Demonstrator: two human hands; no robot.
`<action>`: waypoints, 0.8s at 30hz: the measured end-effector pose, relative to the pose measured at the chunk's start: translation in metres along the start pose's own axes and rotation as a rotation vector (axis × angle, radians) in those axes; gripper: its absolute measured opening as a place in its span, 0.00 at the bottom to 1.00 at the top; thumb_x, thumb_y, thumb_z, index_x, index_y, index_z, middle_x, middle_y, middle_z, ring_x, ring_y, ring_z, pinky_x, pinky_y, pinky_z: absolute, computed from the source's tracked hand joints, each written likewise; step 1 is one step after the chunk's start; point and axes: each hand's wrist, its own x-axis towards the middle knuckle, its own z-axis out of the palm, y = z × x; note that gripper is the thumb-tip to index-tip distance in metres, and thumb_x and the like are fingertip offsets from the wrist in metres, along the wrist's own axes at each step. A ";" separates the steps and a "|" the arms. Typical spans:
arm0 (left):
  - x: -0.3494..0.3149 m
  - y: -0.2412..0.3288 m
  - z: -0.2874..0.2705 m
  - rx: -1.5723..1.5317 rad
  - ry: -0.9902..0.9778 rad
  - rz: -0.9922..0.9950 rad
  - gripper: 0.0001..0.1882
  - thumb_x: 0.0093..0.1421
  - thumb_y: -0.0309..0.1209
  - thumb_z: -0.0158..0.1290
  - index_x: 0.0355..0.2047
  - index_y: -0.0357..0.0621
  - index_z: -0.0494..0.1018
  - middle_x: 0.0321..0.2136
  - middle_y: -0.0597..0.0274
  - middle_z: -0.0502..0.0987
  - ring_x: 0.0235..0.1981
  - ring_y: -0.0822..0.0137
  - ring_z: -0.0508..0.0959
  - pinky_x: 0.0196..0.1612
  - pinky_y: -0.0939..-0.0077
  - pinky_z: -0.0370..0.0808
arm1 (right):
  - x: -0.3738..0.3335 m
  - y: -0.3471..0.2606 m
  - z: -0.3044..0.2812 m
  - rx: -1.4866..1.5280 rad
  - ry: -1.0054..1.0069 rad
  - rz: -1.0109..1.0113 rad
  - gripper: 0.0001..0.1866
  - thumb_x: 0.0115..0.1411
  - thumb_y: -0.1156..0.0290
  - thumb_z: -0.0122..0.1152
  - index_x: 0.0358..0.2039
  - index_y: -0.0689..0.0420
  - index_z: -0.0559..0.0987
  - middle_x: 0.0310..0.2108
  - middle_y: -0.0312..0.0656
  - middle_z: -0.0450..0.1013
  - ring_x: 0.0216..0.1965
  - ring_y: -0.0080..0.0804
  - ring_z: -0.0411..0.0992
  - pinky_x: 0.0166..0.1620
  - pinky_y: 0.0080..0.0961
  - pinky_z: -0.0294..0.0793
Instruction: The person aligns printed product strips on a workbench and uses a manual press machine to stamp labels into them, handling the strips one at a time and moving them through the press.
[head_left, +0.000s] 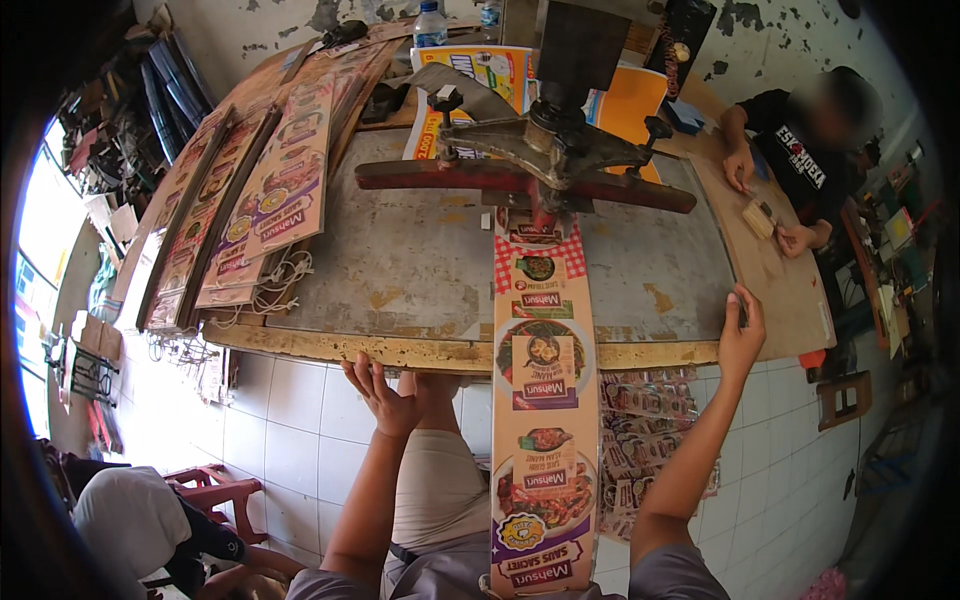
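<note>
A long printed cardboard strip (pixel 545 400) with food pictures runs from under the press head out over the table's front edge and down against my body. Its far end is beneath the metal press (pixel 545 165), which has a red-brown crossbar. My left hand (pixel 382 395) rests against the worn yellow front edge of the press table (pixel 420 355), its fingers spread and holding nothing. At the table's right front corner, my right hand (pixel 741 330) lies along the edge with the fingers stretched upward, also with nothing in it. Neither hand touches the strip.
Stacks of similar printed strips (pixel 285 165), with white strings, lie at the left. Colourful printed sheets (pixel 490 70) and a water bottle (pixel 430 25) stand behind the press. A co-worker (pixel 800 150) at the right handles a small wooden block (pixel 759 218). A red stool (pixel 220 495) is at lower left.
</note>
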 end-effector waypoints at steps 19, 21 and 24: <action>0.005 0.003 -0.006 -0.014 0.017 0.004 0.50 0.63 0.39 0.66 0.79 0.43 0.51 0.77 0.39 0.56 0.79 0.27 0.50 0.77 0.23 0.49 | -0.001 -0.009 0.000 0.055 -0.022 0.042 0.18 0.75 0.63 0.64 0.58 0.62 0.83 0.56 0.48 0.82 0.59 0.41 0.80 0.59 0.36 0.80; 0.006 0.004 -0.006 -0.009 0.016 0.006 0.50 0.63 0.39 0.66 0.78 0.42 0.52 0.76 0.38 0.56 0.79 0.27 0.51 0.77 0.24 0.50 | 0.000 -0.004 0.000 0.062 -0.022 0.021 0.18 0.75 0.63 0.64 0.58 0.62 0.83 0.56 0.48 0.82 0.59 0.40 0.80 0.60 0.36 0.79; 0.007 0.004 -0.006 -0.004 0.018 0.006 0.50 0.62 0.38 0.66 0.78 0.41 0.52 0.76 0.37 0.57 0.78 0.26 0.51 0.76 0.23 0.51 | 0.001 0.000 0.000 0.065 -0.013 0.014 0.18 0.75 0.64 0.64 0.58 0.63 0.83 0.56 0.48 0.82 0.59 0.40 0.80 0.61 0.36 0.78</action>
